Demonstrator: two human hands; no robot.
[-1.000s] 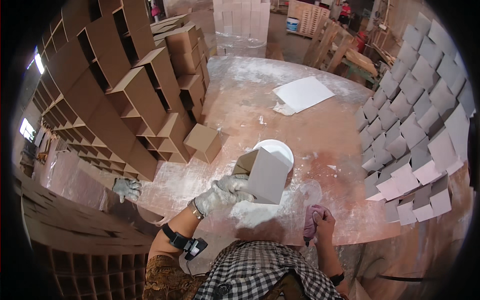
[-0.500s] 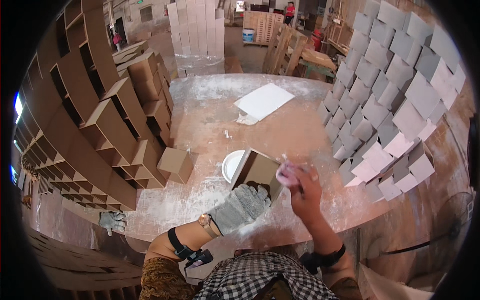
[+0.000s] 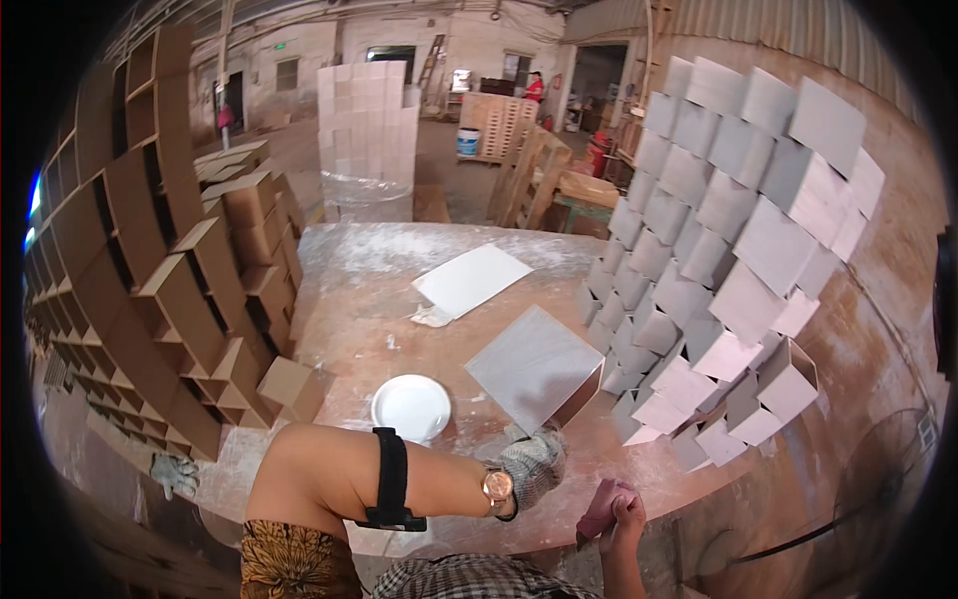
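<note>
My left hand (image 3: 536, 464), in a grey knitted glove, grips the near corner of an open-ended box (image 3: 534, 364). The box is held tilted, a broad grey-white face upward and its brown inner side showing at the right; some of my fingers are hidden by it. Closer to my body, my bare right hand (image 3: 626, 519) is closed around a crumpled pink cloth or sponge (image 3: 598, 507); which of the two I cannot tell. A round white dish (image 3: 411, 407) rests on the table to the left of the box.
Brown open boxes (image 3: 205, 290) are stacked high along the left, with one box (image 3: 289, 389) beside them. Grey-white boxes (image 3: 733, 200) form a tall stack at right. A white sheet (image 3: 474, 280) lies on the worn table (image 3: 339, 260). A loose glove (image 3: 175, 474) lies far left.
The box has turned from showing its brown inside to showing a grey-white face, and shifted right with my left hand. My right hand has drawn back toward my body. The view has tilted upward.
</note>
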